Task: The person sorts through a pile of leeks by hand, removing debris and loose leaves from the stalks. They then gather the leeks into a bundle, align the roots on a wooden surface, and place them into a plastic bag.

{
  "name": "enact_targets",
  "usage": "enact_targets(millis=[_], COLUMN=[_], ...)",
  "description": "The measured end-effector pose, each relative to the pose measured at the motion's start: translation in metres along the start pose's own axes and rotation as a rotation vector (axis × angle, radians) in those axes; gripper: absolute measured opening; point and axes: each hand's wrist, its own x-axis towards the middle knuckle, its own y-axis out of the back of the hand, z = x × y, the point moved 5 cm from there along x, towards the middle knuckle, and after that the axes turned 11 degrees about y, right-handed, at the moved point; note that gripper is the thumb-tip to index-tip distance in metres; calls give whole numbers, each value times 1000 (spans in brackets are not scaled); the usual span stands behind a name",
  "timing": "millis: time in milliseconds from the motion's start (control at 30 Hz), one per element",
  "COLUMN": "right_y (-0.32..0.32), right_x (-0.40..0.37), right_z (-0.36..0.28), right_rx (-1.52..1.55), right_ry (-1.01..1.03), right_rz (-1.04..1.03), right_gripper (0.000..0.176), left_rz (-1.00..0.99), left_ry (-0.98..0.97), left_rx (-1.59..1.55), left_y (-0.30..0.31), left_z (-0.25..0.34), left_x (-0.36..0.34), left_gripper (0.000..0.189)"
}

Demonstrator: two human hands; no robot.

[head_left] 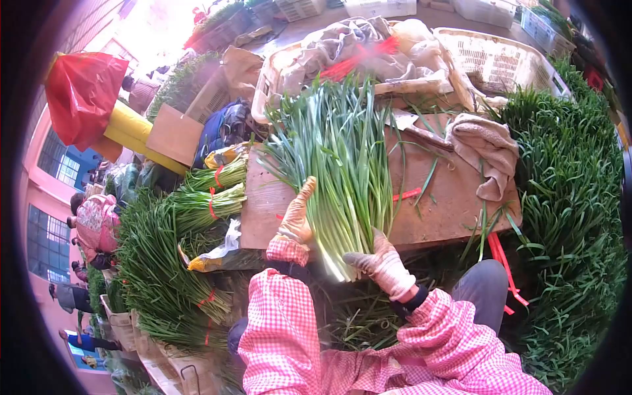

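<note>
Over a brown board (447,207) in the middle of the frame, holding a big green bunch (345,168) between gloved left hand (297,220) and gloved right hand (387,268). Seems to be tidying the stems (341,237); calls for an even squeeze next.

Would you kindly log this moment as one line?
left hand: beside green bunch | right hand: at pale ends | bunch: partly on board, across red strip
</note>
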Motion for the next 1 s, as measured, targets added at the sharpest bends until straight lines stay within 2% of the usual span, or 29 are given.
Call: enact_targets(millis=[33, 67, 133, 233, 267, 333, 367, 433, 533, 633, 667, 767, 800, 900, 933, 1000], right_y=[-1, -2, -6, 1, -1, -1, -1, -3, -2, -1, 2, 12, 14, 16, 19, 34], right_x=[-2, -3, -8, -4, -7, -7, -7, -8, -8, -16, -21, -47, -50, -59, -60, -56], right_z=[8, 7, 0, 31, 22, 19, 18, 20, 20, -1, -17, -13, -10, -2, -1, -4], right_rx=[40, 133, 321, 380, 427, 303, 240, 251, 165, 284, 230, 126, 129, 138, 89, -488], right_ry=[7, -21, -77, 3, -13, 81, 136, 86, 55, -57, -172, -124, -160, -270, -296, -67], right_rz=[9, 26, 62, 143, 174, 188, 188, 172, 92, -57, -108, -82, -80, -74, -29, -210], right_gripper=[67, 64, 58, 51, 47, 48, 48, 54, 67, 66, 67, 63, 63, 62, 49, 44], left_rz=[18, 130, 155, 223, 247, 271, 315, 419, 389, 453, 481, 398, 316, 500, 458, 591], left_ry=[14, -74, -77, -119, -137, -127, -215, -261, -236, -252, -242, -323, -315, -327, -368, -480], left_rx=[-30, 109, 235, 328, 329, 299, 312, 362, 647, 921, 984, 896, 789, 524, 531, 709], left_y=[8, 7, 6, -1, 1, 13, 14, 21, -1, -2, 0, 15, 18, 35, 35, 48], left_z=[-2, 1, 5, 12, 14, 12, 12, 15, 26, 34, 36, 34, 31, 27, 28, 23], left_x=[5, 3, 1, -4, -3, 3, 1, 0, -17, -14, -13, -8, -7, -5, -5, -3], left_gripper=[27, 21, 20, 20, 20, 21, 23, 25, 28, 33, 37, 38, 42, 46, 63, 79])
